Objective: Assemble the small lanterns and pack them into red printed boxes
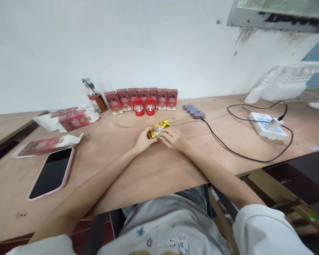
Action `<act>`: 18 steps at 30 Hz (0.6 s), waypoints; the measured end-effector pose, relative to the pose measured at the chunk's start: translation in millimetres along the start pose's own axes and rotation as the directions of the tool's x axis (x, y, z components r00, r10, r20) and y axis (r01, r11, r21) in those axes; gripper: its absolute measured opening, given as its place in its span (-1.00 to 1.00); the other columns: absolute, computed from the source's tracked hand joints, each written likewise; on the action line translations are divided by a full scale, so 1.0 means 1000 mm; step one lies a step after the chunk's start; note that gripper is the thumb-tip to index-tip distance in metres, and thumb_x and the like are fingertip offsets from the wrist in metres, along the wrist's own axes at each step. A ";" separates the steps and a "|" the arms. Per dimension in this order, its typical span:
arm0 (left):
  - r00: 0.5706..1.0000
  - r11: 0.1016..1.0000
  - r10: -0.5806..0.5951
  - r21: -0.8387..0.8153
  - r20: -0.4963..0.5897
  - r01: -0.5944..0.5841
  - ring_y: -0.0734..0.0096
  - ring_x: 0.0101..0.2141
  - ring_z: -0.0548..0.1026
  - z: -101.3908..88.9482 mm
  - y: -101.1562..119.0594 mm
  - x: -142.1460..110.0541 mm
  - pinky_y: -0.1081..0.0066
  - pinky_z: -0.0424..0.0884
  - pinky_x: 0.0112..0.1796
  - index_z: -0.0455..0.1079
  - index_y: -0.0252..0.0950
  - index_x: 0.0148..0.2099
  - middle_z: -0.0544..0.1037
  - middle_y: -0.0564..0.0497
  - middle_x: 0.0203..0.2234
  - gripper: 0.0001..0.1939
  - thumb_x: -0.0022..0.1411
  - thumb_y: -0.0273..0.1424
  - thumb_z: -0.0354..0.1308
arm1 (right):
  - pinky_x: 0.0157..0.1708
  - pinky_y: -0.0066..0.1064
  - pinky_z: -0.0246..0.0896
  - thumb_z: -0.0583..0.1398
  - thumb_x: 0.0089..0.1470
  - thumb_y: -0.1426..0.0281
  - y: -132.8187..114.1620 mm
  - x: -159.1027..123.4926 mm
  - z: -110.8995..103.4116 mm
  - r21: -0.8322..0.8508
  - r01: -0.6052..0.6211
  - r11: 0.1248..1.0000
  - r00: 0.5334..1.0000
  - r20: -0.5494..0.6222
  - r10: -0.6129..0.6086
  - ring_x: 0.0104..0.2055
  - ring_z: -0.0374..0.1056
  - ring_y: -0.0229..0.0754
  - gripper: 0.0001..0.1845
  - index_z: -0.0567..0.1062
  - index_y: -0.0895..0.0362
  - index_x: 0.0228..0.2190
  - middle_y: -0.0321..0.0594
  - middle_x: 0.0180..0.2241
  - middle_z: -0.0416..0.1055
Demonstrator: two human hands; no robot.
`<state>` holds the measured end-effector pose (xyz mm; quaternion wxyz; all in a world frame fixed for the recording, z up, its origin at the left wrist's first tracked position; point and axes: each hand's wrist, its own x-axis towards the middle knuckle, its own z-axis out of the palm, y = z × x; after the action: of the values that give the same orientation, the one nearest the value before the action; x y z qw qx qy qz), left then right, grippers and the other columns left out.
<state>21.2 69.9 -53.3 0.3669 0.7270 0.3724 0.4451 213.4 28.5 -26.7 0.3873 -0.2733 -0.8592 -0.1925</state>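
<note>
A small gold lantern point(158, 129) with a clear middle lies tilted between my hands, its top pointing right and away from me. My left hand point(144, 139) is closed round its base. My right hand point(173, 138) has its fingers bent against the lantern's near side, also holding it. A thin wire loop shows near the lantern's top. Just beyond my hands, two red lanterns point(138, 107) stand upright side by side. Behind them is a row of several red printed boxes point(122, 100) standing against the wall.
On the left lie flat red-and-white cartons point(71, 120), a phone point(53, 173) and a bottle of brown liquid point(98, 101). To the right, a blurred purple device point(194, 111) connects by a black cable point(223, 146) to a white power strip point(266, 125). The table's front edge is near my body.
</note>
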 end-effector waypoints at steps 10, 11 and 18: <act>0.997 0.962 -0.040 0.272 0.062 0.022 0.04 -0.10 0.43 -0.001 0.018 -0.003 0.16 0.33 -0.09 0.27 -0.33 -0.01 0.48 -0.16 -0.12 -0.34 -0.12 -0.15 0.36 | -0.23 -0.33 0.18 0.00 0.24 0.49 0.003 -0.001 0.005 -0.123 0.182 0.975 0.983 0.055 -0.177 -0.25 0.30 -0.19 -0.73 0.50 0.17 -0.22 -0.11 -0.26 0.48; 0.997 0.954 -0.025 0.301 0.073 0.002 0.00 -0.08 0.42 -0.001 0.019 -0.003 0.13 0.32 -0.07 0.26 -0.34 0.00 0.47 -0.18 -0.11 -0.31 -0.14 -0.14 0.37 | -0.25 -0.34 0.16 0.00 0.24 0.49 0.002 -0.001 0.005 -0.128 0.200 0.971 0.979 0.061 -0.194 -0.26 0.30 -0.19 -0.74 0.50 0.17 -0.24 -0.12 -0.28 0.47; 0.976 0.727 0.141 0.651 0.169 -0.218 -0.05 0.03 0.36 -0.034 0.014 -0.024 0.06 0.28 0.02 0.19 -0.42 0.10 0.40 -0.31 0.00 -0.35 0.08 -0.08 0.15 | -0.36 -0.39 0.01 -0.02 0.25 0.52 -0.013 0.001 0.010 -0.132 0.373 0.919 0.923 0.158 -0.352 -0.41 0.22 -0.27 -0.70 0.44 0.16 -0.44 -0.25 -0.50 0.36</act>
<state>-15.0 49.3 -38.5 0.0581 0.8652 0.4143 0.2765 198.8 24.2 -33.4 0.2645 -0.1515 -0.9004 -0.3106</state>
